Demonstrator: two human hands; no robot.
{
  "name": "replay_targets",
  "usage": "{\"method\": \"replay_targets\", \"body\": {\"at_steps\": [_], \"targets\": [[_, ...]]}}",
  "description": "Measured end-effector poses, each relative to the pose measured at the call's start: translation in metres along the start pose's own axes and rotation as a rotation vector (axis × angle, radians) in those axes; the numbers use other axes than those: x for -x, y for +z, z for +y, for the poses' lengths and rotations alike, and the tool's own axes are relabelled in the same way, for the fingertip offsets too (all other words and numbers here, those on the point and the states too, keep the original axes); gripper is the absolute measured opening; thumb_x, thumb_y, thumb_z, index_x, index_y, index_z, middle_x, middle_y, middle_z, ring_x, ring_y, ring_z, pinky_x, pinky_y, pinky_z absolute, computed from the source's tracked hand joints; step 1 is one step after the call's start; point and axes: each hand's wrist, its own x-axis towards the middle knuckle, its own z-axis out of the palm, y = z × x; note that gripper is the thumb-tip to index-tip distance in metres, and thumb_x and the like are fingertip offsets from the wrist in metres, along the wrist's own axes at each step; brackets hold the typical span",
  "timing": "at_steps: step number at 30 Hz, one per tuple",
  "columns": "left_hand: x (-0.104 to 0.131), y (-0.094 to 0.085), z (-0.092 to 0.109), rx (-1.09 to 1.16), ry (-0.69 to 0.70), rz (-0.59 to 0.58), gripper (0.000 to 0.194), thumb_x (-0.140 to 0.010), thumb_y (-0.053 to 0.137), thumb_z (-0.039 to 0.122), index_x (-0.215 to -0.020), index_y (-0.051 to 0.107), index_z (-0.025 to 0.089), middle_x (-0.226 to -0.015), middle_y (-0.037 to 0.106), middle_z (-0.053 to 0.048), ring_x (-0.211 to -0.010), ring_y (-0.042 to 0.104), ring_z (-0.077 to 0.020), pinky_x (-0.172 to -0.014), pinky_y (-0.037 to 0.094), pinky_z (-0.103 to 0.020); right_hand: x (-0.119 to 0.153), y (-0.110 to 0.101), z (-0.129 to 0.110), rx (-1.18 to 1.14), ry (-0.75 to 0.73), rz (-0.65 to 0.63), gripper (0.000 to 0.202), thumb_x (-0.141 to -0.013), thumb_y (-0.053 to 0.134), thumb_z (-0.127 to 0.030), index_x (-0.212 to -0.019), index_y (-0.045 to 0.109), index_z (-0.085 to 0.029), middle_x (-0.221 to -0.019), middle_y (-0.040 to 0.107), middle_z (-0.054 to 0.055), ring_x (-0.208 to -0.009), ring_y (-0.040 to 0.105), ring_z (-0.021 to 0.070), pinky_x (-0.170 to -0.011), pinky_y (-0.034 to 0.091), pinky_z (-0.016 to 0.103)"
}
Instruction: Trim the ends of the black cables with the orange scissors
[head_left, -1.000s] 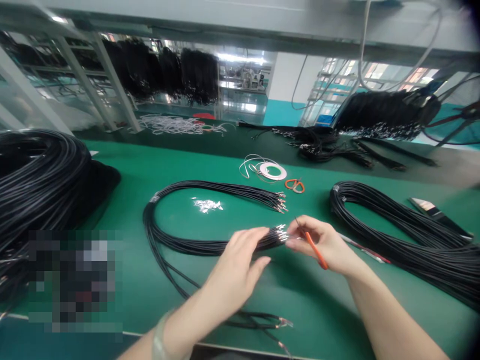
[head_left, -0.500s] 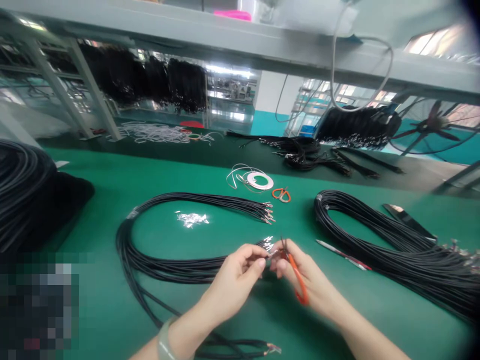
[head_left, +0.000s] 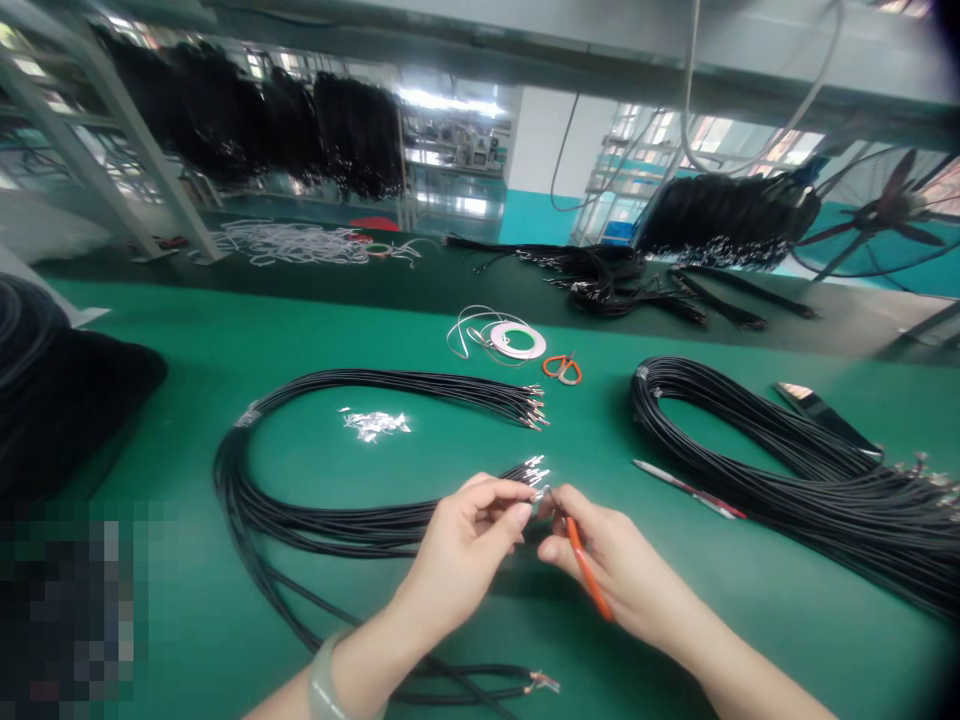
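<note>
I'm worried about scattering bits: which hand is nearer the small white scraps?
Left. The left hand is right of the white scraps and nearer the wearer; the right hand is farther right, beyond the left.

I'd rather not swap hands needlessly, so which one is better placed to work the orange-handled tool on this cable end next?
Right, I'd judge: the right hand holds the orange-handled tool, its tip close to the cable end, which the left hand pinches.

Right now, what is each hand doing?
Left hand: closed, pinching a cable end.
Right hand: closed around an orange-handled tool.
</note>
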Motion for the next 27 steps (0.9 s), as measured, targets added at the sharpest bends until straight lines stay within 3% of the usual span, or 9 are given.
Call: {"method": "replay_targets", "body": {"at_steps": [7,18,27], "targets": [[0.001,0.003,-0.001,-0.003,-0.017,-0.012,0.018,-0.087,0.062,0.028,-0.098,0.069,0.017,-0.091,0.058,-0.003,-0.074,0.058,-0.0109,-0.061,0.050,-0.019,-0.002,0.010,0.002,0.185,-0.062,0.008,0.025,-0.091,0.054,-0.048,-0.101,0.052,-0.025,-0.086,0.066,0.003,-0.071,0.060,0.0194,-0.060,0.043,0.024],[-0.001,0.005,-0.007,0.047,0.034,0.011,0.011,-0.081,0.068,0.025,-0.085,0.070,0.015,-0.085,0.059,-0.003,-0.078,0.060,-0.0147,-0.068,0.050,-0.024,-0.005,0.014,0.011,0.425,-0.146,0.066,0.034,-0.093,0.045,-0.055,-0.081,0.049,-0.023,-0.073,0.063,0.004,-0.062,0.057,0.0190,-0.057,0.042,0.026],[-0.001,0.003,-0.010,-0.162,0.050,0.048,0.013,-0.082,0.066,0.026,-0.077,0.070,0.015,-0.079,0.057,-0.003,-0.068,0.058,-0.0134,-0.060,0.049,-0.023,-0.004,0.007,0.007,0.414,-0.136,-0.004,0.035,-0.093,0.046,-0.056,-0.086,0.056,-0.023,-0.073,0.066,0.003,-0.060,0.061,0.0180,-0.055,0.040,0.024]]}}
